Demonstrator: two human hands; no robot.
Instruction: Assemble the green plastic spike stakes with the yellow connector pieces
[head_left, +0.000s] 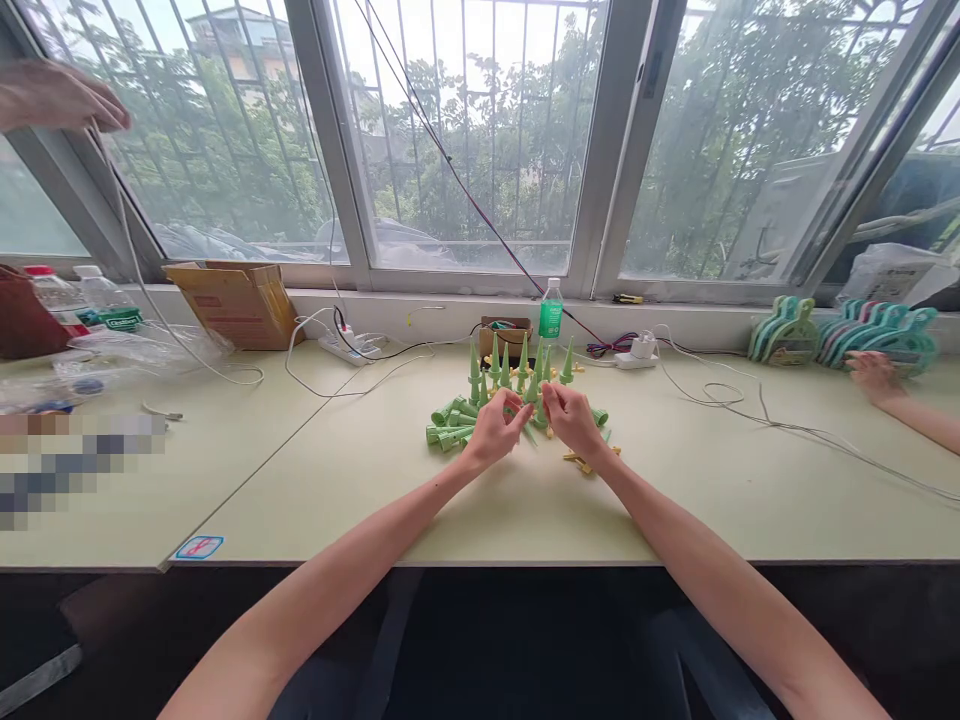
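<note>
My left hand [499,428] is closed, with the pointed tip of a green plastic spike [531,436] showing below its fingertips. Close beside it, my right hand [574,418] is closed in a pinch; whatever lies between its fingers is too small to make out. Behind both hands stand several green cone-shaped spikes [505,368], points up. A pile of green tapered tubes [448,436] lies left of my left hand. Small yellow plastic pieces [583,462] lie under my right wrist, and more are scattered among the upright spikes.
Behind the spikes are a small cardboard box [491,326] and a green-labelled bottle [550,310]. White cables [720,395] cross the table right; a power strip [349,342] sits left. Another person's hand [876,375] touches teal hangers [877,340]. Another hand [64,97] holds a cable upper left.
</note>
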